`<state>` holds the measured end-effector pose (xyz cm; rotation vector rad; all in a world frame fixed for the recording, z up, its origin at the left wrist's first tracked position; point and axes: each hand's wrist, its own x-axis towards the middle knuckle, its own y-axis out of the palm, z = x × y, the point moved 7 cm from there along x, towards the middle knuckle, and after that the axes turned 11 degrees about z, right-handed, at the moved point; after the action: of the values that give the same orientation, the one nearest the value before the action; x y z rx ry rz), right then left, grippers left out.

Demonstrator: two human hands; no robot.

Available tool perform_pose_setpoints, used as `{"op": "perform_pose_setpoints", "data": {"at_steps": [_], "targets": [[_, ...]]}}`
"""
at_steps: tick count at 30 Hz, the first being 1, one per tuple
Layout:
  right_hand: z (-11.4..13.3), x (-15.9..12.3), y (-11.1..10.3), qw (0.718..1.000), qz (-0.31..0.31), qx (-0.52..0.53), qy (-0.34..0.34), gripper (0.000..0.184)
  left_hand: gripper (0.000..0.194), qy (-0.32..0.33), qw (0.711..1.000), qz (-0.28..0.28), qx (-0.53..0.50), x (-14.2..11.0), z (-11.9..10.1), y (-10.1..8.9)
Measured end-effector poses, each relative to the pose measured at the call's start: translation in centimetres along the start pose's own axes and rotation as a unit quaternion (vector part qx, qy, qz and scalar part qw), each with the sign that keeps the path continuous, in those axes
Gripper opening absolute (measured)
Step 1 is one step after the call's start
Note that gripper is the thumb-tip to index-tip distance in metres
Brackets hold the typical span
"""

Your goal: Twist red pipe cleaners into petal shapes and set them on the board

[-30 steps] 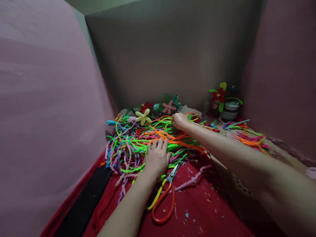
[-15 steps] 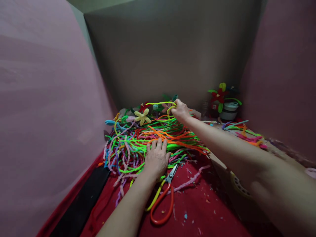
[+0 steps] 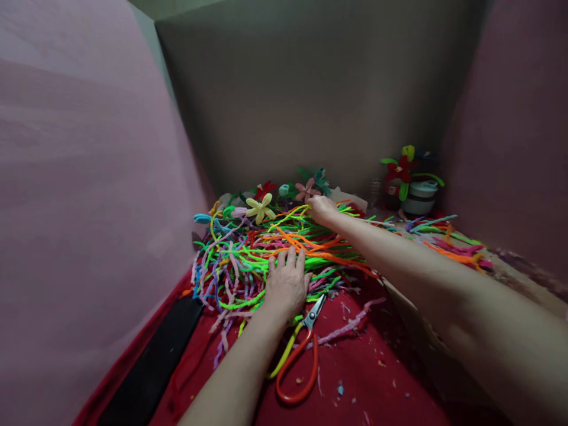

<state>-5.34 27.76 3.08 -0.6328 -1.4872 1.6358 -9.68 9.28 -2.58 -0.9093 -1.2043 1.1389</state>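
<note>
A wide heap of fuzzy pipe cleaners [image 3: 328, 260] in green, orange, pink, purple and other colours lies across the red cloth [image 3: 355, 378]. My left hand [image 3: 287, 283] rests palm down on its near side, fingers stretched out over green stems. At the far side of the heap, my right hand [image 3: 322, 210] is closed on a yellow pipe cleaner [image 3: 293, 210], whose end sticks out to the left. The fingertips are partly hidden by the hand itself. Scissors [image 3: 295, 370] with one red and one yellow handle loop lie just right of my left wrist.
Pipe-cleaner flowers, among them a pale yellow one [image 3: 260, 208] and a pink one [image 3: 307, 189], lie behind the heap. A lidded pot [image 3: 419, 198] and a red flower [image 3: 399, 170] stand back right. A black flat object [image 3: 153, 361] lies at left. Walls enclose both sides.
My right hand has come down from above the heap onto its far side, bringing the yellow pipe cleaner with it. My left hand stays on the stems. The view has shifted slightly.
</note>
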Motion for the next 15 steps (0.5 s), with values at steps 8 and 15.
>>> {"op": "perform_pose_setpoints", "data": {"at_steps": [8, 15], "targets": [[-0.5, -0.7, 0.1, 1.0, -0.027, 0.006, 0.013, 0.032, 0.052, -0.001, 1.0, -0.006, 0.003, 0.0, 0.1, 0.1], [-2.0, -1.7, -3.8, 0.986, -0.133, 0.043, 0.092, 0.033, 0.049, 0.004, 1.0, -0.02, 0.022, 0.2, 0.1, 0.2]]}}
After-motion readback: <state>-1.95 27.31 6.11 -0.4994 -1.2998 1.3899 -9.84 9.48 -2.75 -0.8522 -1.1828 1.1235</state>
